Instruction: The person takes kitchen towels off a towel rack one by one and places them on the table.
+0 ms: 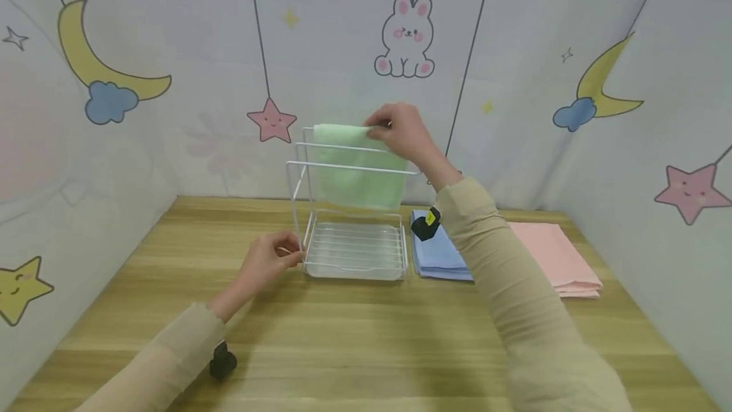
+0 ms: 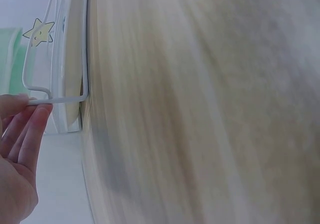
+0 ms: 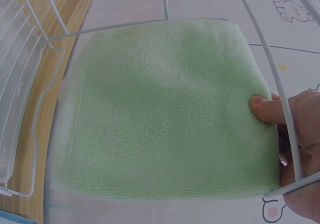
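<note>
A white wire drying rack (image 1: 354, 168) with raised bars stands on the table, a pale tray (image 1: 354, 275) in its base. Over the rearmost bar hangs a light green towel (image 1: 357, 191); the right wrist view shows its fuzzy surface (image 3: 170, 109) up close. My right hand (image 1: 405, 132) pinches the towel's top edge near its right end, thumb on the near face. Down at the rack's lower left corner, my left hand (image 1: 267, 259) pinches the wire frame between thumb and fingers, as the left wrist view also shows.
Right of the rack lies a folded blue cloth (image 1: 437, 256), partly behind my right sleeve. Farther right is a folded pink cloth (image 1: 557, 256). A printed curtain (image 1: 217, 81) encloses the wooden table (image 1: 354, 342) at the back and sides.
</note>
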The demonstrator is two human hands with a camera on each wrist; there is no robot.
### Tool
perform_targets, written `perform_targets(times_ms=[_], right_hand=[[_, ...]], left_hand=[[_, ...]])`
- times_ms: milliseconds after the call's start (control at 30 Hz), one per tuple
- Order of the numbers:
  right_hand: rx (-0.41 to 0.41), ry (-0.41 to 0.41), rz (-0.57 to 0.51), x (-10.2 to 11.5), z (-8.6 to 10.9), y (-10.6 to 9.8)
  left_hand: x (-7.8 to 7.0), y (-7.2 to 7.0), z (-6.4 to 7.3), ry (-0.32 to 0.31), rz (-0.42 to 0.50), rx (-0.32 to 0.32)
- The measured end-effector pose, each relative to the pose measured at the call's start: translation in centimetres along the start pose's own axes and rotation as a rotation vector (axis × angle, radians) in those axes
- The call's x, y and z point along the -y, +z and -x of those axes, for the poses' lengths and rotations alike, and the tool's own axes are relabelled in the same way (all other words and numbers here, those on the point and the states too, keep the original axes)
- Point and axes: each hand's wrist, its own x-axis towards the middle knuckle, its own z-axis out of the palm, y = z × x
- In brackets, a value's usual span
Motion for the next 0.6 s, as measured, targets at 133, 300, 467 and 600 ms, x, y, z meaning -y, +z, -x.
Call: perform_targets(times_ms=[133, 300, 467, 600], right_hand=[[-0.007, -0.014, -0.012, -0.08, 0.09, -0.04], [-0.006, -0.019, -0.019, 0.03, 0.07, 0.00], [0.001, -0.021, -0.012, 0.25, 0.24, 0.01], [-0.006, -0.035, 0.004, 0.34, 0.27, -0.10]], left_hand=[[-0.07, 0.02, -0.08, 0.006, 0.004, -0.004], [0.06, -0.06, -0.14, 0.007, 0.010, 0.001], [0.14, 0.02, 0.01, -0.002, 0.011, 0.011], [-0.06, 0.05, -0.05, 0.003, 0.010, -0.003]])
